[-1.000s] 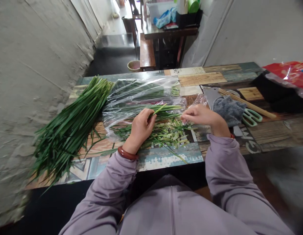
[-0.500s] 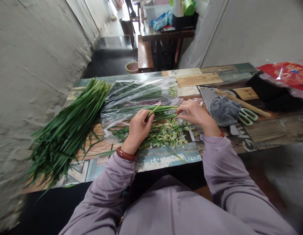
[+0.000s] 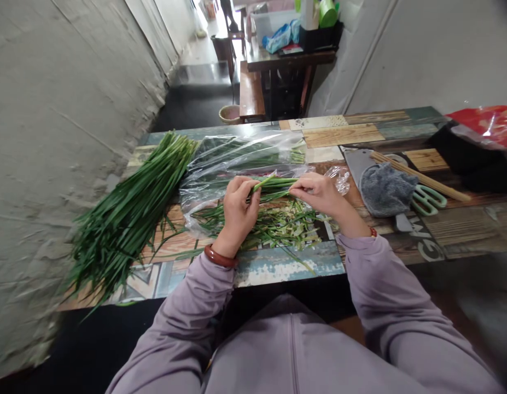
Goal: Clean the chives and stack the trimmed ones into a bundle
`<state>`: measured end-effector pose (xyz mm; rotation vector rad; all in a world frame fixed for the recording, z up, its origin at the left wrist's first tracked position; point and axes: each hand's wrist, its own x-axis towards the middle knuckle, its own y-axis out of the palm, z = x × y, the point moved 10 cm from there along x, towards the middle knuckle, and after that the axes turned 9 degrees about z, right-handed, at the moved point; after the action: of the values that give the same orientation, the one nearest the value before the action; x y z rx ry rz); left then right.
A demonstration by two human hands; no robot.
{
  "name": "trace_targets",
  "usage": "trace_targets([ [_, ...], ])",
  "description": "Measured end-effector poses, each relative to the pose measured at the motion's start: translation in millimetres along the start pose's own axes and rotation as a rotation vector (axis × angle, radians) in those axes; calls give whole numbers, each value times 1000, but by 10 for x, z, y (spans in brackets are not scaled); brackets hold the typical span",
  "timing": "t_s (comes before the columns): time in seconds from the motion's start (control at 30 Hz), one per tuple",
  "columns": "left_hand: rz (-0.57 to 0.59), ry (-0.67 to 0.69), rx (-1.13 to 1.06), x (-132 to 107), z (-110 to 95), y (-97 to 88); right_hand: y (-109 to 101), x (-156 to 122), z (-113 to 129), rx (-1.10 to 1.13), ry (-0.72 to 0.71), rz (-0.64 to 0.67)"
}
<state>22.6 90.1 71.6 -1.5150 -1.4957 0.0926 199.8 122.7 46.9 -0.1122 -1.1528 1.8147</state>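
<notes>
lilac sleeves [image 3: 183, 317] angle inward | left hand [image 3: 242, 210] pinching green stalk [image 3: 264, 181] | right hand [image 3: 314, 192] palm-down by stems [image 3: 280, 185], grip unclear

L hand [image 3: 239, 207] pinches green stalk [image 3: 264, 181]; R hand [image 3: 316, 192] at stems [image 3: 281, 186], grip unclear; scraps [image 3: 292, 223] nr both; leafy pile [image 3: 134, 213] to L.

Wood-print tabletop [image 3: 339, 135], strewn with greens
A sheaf of long green leaves [image 3: 132, 213] covers the left end, tips at the near-left corner; a clear bag [image 3: 245, 148] of greens lies toward the far edge, trimmings [image 3: 288, 230] nearer the front edge; toward the right end, grey cloth [image 3: 386, 189], wooden sticks [image 3: 442, 186], something black [image 3: 468, 156].
</notes>
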Motion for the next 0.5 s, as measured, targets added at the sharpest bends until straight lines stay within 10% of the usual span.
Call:
trace_targets([
  [0.27,352,10,47,-17,-26,394,120,34,127,-34,-39,29],
  [0.5,404,-262,-359,-43,205,468,87,40,-21,187,168,-47],
])
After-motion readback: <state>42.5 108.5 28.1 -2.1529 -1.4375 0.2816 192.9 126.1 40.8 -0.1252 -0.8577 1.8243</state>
